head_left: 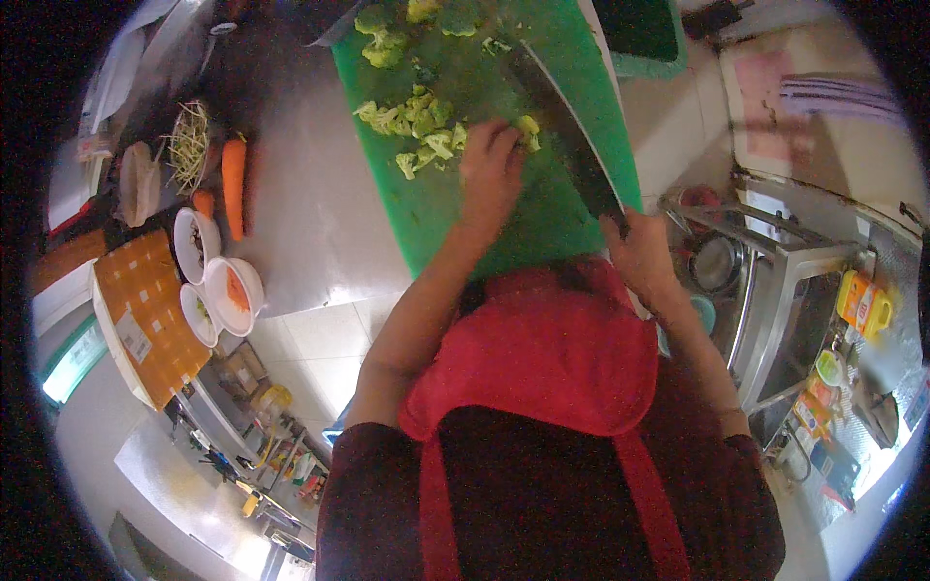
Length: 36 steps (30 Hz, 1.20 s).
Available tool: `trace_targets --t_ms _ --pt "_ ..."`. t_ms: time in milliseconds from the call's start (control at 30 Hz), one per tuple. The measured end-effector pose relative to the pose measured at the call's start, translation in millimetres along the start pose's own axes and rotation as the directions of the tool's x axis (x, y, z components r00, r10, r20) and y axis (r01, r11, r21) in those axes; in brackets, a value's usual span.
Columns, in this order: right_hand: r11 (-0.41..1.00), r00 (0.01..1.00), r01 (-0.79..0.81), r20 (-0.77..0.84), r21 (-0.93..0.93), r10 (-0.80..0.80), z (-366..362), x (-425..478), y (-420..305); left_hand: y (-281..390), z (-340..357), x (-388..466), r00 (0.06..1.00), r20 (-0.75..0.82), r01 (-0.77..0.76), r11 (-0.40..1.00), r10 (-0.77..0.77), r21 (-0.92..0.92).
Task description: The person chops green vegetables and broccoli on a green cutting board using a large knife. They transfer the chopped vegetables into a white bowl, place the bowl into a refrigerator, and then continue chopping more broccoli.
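Note:
A large kitchen knife (570,134) is held by its handle in my right hand (643,254), its blade slanting up and left over the green cutting board (501,225). My left hand (490,171) rests on the board, fingers curled around a small broccoli floret (530,133) left of the blade; the fingertips are partly blurred. Cut broccoli pieces (418,116) lie in a loose pile just left of that hand. Larger broccoli florets (381,47) are at the board's far end. A small broccoli bit (495,46) lies near the knife tip.
On the metal worktop (305,181) to the left lie a carrot (233,185), a heap of thin cut strips (189,145) and several white bowls (232,294) with food inside. A green-rimmed bin (654,69) stands beyond the board at right, above a metal frame (788,269).

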State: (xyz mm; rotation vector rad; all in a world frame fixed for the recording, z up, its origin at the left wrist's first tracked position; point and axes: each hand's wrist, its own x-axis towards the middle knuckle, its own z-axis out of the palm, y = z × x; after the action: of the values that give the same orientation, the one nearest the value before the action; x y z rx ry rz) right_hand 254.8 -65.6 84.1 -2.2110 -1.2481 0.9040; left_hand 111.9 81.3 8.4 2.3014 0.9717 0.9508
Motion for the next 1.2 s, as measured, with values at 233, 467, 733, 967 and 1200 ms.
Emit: trace_targets --t_ms 233,467,733,967,1200 --pt "1.0 0.997 -0.011 0.08 0.0 0.011 -1 -8 -11 -5 -2 -4 1.0 0.003 0.03 0.999 -0.03 -0.016" --pt "0.997 0.995 -0.003 0.104 -0.071 0.01 -5 -8 -20 -8 1 -3 1.0 -0.029 -0.001 1.0 0.0 -0.027" --pt "0.994 0.994 -0.032 0.101 -0.105 0.043 0 -3 -31 -11 3 -2 1.0 0.019 0.021 1.0 -0.021 -0.012" --pt "0.987 0.99 -0.041 0.125 -0.153 0.06 10 9 -32 -19 6 -6 0.999 0.041 0.026 0.999 -0.025 -0.026" --pt "0.974 0.985 -0.05 0.148 -0.22 0.084 24 41 -34 -10 2 -5 0.994 0.073 0.091 0.993 -0.086 -0.069"
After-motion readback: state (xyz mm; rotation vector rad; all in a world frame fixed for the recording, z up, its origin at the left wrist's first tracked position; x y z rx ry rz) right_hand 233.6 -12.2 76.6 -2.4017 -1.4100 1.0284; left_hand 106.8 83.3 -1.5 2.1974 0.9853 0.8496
